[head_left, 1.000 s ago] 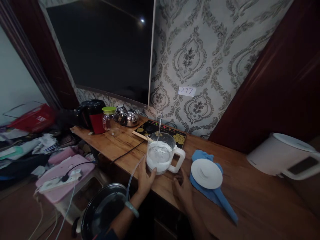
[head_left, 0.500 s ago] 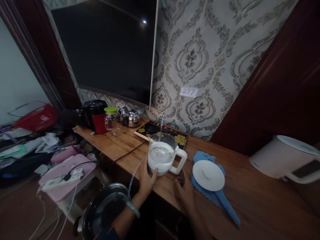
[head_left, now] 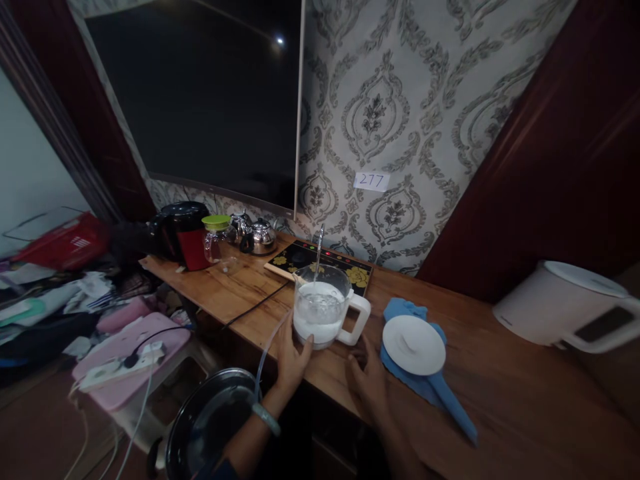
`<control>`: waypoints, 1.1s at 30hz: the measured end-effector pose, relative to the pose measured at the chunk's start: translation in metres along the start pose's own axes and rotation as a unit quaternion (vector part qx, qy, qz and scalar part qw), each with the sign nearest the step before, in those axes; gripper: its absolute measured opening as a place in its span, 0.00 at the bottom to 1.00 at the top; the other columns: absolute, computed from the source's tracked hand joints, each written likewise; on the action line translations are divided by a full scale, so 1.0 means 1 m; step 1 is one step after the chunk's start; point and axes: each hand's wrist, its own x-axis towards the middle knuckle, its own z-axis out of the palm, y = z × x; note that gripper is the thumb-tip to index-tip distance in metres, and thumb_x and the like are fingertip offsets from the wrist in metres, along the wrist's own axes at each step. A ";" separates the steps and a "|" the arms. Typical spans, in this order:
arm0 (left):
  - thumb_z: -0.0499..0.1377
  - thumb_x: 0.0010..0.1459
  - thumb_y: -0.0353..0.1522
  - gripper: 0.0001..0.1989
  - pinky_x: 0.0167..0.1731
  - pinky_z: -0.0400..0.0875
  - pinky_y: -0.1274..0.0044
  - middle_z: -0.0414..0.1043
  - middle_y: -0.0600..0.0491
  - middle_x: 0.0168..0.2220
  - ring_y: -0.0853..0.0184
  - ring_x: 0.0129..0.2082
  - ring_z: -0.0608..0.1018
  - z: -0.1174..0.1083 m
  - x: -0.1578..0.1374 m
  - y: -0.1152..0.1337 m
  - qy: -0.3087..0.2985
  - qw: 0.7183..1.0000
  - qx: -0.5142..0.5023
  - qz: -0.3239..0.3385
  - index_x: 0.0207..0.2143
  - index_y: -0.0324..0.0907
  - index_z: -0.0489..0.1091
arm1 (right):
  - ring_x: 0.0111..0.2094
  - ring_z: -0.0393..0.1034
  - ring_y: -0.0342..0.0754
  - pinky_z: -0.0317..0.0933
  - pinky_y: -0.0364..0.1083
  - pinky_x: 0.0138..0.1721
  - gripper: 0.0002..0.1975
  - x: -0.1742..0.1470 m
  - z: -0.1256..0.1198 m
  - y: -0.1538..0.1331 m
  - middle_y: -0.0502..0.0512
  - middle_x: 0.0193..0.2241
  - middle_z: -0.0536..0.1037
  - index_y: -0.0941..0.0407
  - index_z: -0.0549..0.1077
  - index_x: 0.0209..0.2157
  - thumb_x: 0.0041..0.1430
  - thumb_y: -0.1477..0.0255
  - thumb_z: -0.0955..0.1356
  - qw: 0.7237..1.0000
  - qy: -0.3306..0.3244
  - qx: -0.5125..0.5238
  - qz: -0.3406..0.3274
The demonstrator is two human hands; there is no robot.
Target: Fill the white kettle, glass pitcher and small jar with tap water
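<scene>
A clear glass jug [head_left: 323, 313] with a white handle stands at the front of the wooden table, with bubbling water inside. My left hand [head_left: 294, 353] is closed around its lower left side, thumb against the glass. Close below the handle, my right hand [head_left: 369, 380] hovers with its fingers apart, holding nothing. Behind the jug, a slim shiny spout [head_left: 320, 245] rises over its opening from the black panel with gold flowers [head_left: 357, 275]. To the right, a white round lid [head_left: 414, 345] lies on a blue cloth [head_left: 453, 407].
A white kettle [head_left: 550, 307] stands at far right. Along the back left are a shiny metal teapot [head_left: 263, 237], a green-lidded glass pot [head_left: 216, 223] and a red-and-black appliance [head_left: 193, 247]. Below the table edge are a dark basin [head_left: 177, 427] and a pink stool [head_left: 150, 333].
The water in the jug looks less frothy and clearer. The view has shifted slightly; both hands keep nearly the same places by the jug.
</scene>
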 end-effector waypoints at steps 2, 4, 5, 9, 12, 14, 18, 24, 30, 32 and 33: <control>0.58 0.63 0.43 0.33 0.64 0.63 0.53 0.64 0.38 0.65 0.50 0.66 0.67 0.000 0.000 -0.001 0.004 1.000 0.000 -0.001 0.66 0.41 0.58 | 0.34 0.77 0.53 0.71 0.52 0.39 0.34 -0.001 0.000 -0.001 0.55 0.33 0.82 0.58 0.69 0.61 0.53 0.63 0.68 1.000 -0.001 0.006 0.003; 0.58 0.63 0.43 0.33 0.64 0.63 0.52 0.65 0.37 0.65 0.50 0.66 0.67 0.001 -0.001 -0.001 0.007 1.000 -0.001 -0.001 0.66 0.40 0.58 | 0.34 0.77 0.53 0.71 0.52 0.39 0.34 -0.002 0.000 -0.003 0.55 0.34 0.82 0.58 0.68 0.62 0.53 0.64 0.67 1.000 -0.006 0.012 0.006; 0.58 0.63 0.43 0.33 0.64 0.63 0.52 0.64 0.37 0.65 0.50 0.66 0.67 0.001 -0.001 -0.002 0.007 1.000 -0.002 -0.001 0.66 0.40 0.57 | 0.35 0.77 0.53 0.71 0.52 0.38 0.34 -0.002 0.000 -0.004 0.55 0.33 0.82 0.58 0.68 0.62 0.54 0.64 0.67 1.000 -0.008 0.013 0.008; 0.58 0.63 0.44 0.33 0.64 0.63 0.52 0.65 0.37 0.65 0.50 0.65 0.68 0.002 -0.001 -0.004 0.010 1.000 -0.001 0.001 0.66 0.41 0.58 | 0.34 0.76 0.54 0.71 0.52 0.38 0.33 -0.002 -0.001 -0.003 0.54 0.32 0.81 0.59 0.68 0.62 0.54 0.65 0.66 1.000 -0.008 0.008 0.005; 0.58 0.63 0.43 0.32 0.64 0.63 0.53 0.65 0.38 0.65 0.51 0.66 0.68 0.001 0.000 -0.004 0.005 1.000 0.000 0.006 0.66 0.41 0.58 | 0.34 0.76 0.53 0.71 0.52 0.39 0.33 -0.002 0.000 -0.001 0.55 0.34 0.81 0.58 0.67 0.62 0.54 0.66 0.67 1.000 -0.011 0.010 -0.006; 0.58 0.63 0.43 0.33 0.64 0.63 0.53 0.65 0.38 0.65 0.51 0.65 0.68 0.000 0.000 -0.003 0.003 1.000 0.001 0.006 0.66 0.41 0.58 | 0.35 0.76 0.53 0.71 0.52 0.39 0.33 -0.002 0.000 0.000 0.55 0.35 0.82 0.57 0.67 0.63 0.54 0.67 0.67 1.000 -0.011 0.011 -0.012; 0.59 0.63 0.43 0.33 0.64 0.63 0.53 0.65 0.38 0.65 0.50 0.66 0.67 0.000 0.001 -0.002 0.010 1.000 -0.001 0.003 0.66 0.41 0.58 | 0.34 0.76 0.53 0.71 0.52 0.39 0.33 -0.001 0.002 0.002 0.55 0.34 0.81 0.58 0.67 0.63 0.54 0.66 0.66 1.000 -0.002 0.005 -0.011; 0.58 0.63 0.43 0.33 0.65 0.62 0.54 0.64 0.38 0.65 0.51 0.66 0.67 -0.001 0.001 0.001 0.003 1.000 -0.005 -0.002 0.66 0.42 0.58 | 0.36 0.77 0.54 0.71 0.53 0.40 0.33 -0.001 0.001 0.003 0.56 0.36 0.82 0.58 0.68 0.62 0.54 0.64 0.67 1.000 -0.008 0.002 -0.011; 0.59 0.63 0.44 0.32 0.64 0.62 0.53 0.65 0.38 0.64 0.51 0.65 0.68 -0.001 0.001 0.001 0.003 1.000 -0.002 -0.002 0.66 0.41 0.59 | 0.36 0.76 0.54 0.71 0.52 0.40 0.33 -0.002 0.002 0.001 0.56 0.35 0.82 0.58 0.67 0.63 0.55 0.64 0.66 1.000 -0.003 0.000 -0.015; 0.58 0.63 0.44 0.33 0.64 0.62 0.53 0.65 0.38 0.64 0.51 0.65 0.68 0.000 0.001 0.000 0.008 1.000 -0.002 -0.004 0.66 0.41 0.59 | 0.36 0.76 0.53 0.71 0.53 0.41 0.33 -0.002 0.003 0.002 0.56 0.36 0.81 0.58 0.67 0.63 0.55 0.65 0.66 1.000 -0.003 -0.001 -0.012; 0.58 0.63 0.44 0.33 0.64 0.62 0.53 0.65 0.38 0.64 0.51 0.65 0.68 0.000 0.001 -0.001 0.011 1.000 -0.001 -0.004 0.66 0.41 0.59 | 0.35 0.76 0.53 0.71 0.53 0.40 0.34 -0.002 0.003 0.002 0.55 0.35 0.81 0.58 0.66 0.63 0.55 0.65 0.66 1.000 -0.006 -0.001 -0.012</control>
